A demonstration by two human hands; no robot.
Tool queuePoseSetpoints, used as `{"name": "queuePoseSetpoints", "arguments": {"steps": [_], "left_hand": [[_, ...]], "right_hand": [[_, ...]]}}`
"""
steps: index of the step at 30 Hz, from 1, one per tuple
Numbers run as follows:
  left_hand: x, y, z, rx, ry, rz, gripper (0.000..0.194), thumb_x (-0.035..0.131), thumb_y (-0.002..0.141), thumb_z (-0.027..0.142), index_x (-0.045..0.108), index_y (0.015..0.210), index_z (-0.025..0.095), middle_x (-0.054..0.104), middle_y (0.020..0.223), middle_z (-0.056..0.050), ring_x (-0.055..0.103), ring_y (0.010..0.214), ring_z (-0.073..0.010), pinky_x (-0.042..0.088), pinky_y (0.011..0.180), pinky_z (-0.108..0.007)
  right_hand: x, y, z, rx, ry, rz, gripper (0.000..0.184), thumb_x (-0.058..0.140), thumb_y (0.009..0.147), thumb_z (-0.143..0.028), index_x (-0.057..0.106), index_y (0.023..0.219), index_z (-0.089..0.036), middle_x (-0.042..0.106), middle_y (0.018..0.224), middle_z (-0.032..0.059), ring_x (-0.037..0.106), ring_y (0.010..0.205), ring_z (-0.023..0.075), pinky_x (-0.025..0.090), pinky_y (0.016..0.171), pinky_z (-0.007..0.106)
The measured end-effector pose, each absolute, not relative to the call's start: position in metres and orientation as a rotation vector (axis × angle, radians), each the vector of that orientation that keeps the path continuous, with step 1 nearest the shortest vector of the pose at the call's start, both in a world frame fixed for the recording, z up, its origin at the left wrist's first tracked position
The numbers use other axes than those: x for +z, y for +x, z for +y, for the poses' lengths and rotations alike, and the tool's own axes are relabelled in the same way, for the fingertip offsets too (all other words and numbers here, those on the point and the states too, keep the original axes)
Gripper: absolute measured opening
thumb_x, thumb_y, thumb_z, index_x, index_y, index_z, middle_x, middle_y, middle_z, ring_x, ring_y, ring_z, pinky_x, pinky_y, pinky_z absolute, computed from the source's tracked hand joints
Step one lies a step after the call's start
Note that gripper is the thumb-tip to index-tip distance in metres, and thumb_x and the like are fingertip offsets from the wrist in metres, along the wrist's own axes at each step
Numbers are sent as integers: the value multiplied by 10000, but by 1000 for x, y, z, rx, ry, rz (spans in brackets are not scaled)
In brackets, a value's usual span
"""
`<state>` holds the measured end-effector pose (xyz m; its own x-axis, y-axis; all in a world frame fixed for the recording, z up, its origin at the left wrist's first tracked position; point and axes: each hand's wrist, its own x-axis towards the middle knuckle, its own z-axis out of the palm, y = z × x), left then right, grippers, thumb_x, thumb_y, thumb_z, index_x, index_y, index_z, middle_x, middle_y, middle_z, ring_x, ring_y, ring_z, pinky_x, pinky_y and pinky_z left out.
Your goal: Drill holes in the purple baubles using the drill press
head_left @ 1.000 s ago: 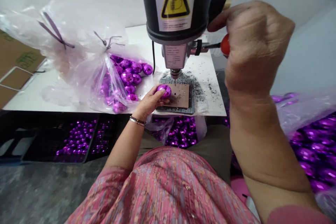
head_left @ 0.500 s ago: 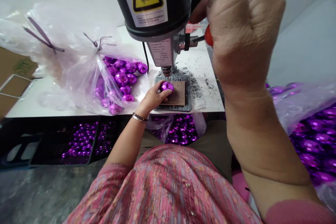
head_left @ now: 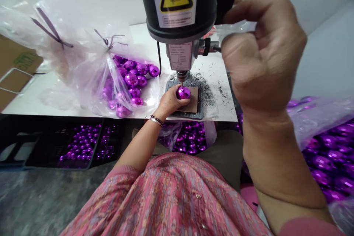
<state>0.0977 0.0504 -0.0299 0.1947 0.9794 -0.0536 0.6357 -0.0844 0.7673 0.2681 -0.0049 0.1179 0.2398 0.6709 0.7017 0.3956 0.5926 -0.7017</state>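
Under the chuck (head_left: 181,76) of the bench drill press (head_left: 181,11), my left hand (head_left: 171,99) is closed around a shiny purple faceted ball (head_left: 183,92). The ball sits over a brown board (head_left: 193,101) on the machine's grey base (head_left: 201,105). The drill tip is near the top of the ball; whether they touch I cannot tell. My right hand (head_left: 265,51) is curled at the end of the feed lever (head_left: 217,48), its fingers covering the lever's knob. The index finger reaches to the black box on the machine's side.
A clear plastic bag (head_left: 91,77) of purple balls lies left on the white table (head_left: 132,37). Dark shavings (head_left: 210,90) surround the base. Black crates (head_left: 63,143) of purple pieces stand below left. More purple balls (head_left: 332,158) fill a bag at right; another bag (head_left: 190,136) is below the table edge.
The view has shifted, so the machine appears farther right. The red knob that showed by my right hand is now hidden. My left hand still holds the ball under the drill.
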Motion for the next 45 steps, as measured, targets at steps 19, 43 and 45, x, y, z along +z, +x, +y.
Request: {"name": "queuePoseSetpoints", "arguments": {"steps": [19, 43, 45], "left_hand": [[-29, 100, 46, 710, 1877, 1512, 463, 848, 742, 271, 730, 1177, 164, 770, 1075, -47, 692, 984, -233, 527, 876, -318], [-18, 68, -21, 542, 1939, 1248, 826, 967, 651, 325, 634, 1393, 179, 709, 1345, -134, 701, 1138, -275, 562, 1014, -385], [-16, 58, -24, 533, 1964, 1269, 832, 933, 720, 369, 592, 1456, 187, 680, 1398, -153, 715, 1066, -255, 581, 978, -382]], "right_hand": [[58, 265, -9, -164, -977, -1419, 350, 474, 911, -223, 647, 1216, -226, 303, 626, -24, 264, 568, 21, 363, 639, 193], [129, 265, 26, 232, -991, -1088, 311, 466, 826, -34, 756, 868, -139, 565, 612, -4, 456, 506, 35, 411, 566, 215], [126, 264, 25, 228, -983, -1098, 310, 475, 830, -48, 768, 877, -139, 526, 576, -13, 413, 464, 27, 335, 517, 225]]}}
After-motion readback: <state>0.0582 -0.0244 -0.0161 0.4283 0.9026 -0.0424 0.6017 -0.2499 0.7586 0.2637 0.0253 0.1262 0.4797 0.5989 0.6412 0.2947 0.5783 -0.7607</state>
